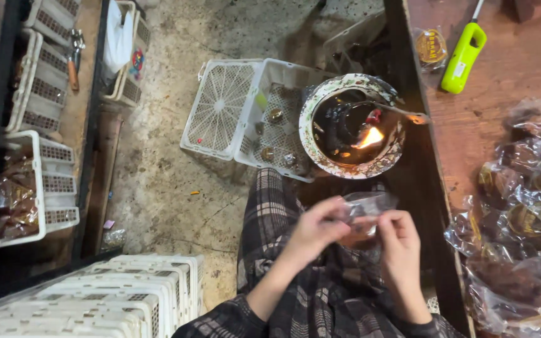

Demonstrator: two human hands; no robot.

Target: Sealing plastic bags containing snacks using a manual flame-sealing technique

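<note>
Head view looked down at the left hand and right hand, both pinched on a small clear plastic packet held between them over the lap. At twelve o'clock from the packet sat a round, stained bowl with a small flame burning inside. At ten o'clock from the bowl lay white plastic crates on the concrete floor. At three o'clock from the hands, the wooden desk carried a heap of wrapped brown packets, and at one o'clock lay a lime-green lighter.
</note>
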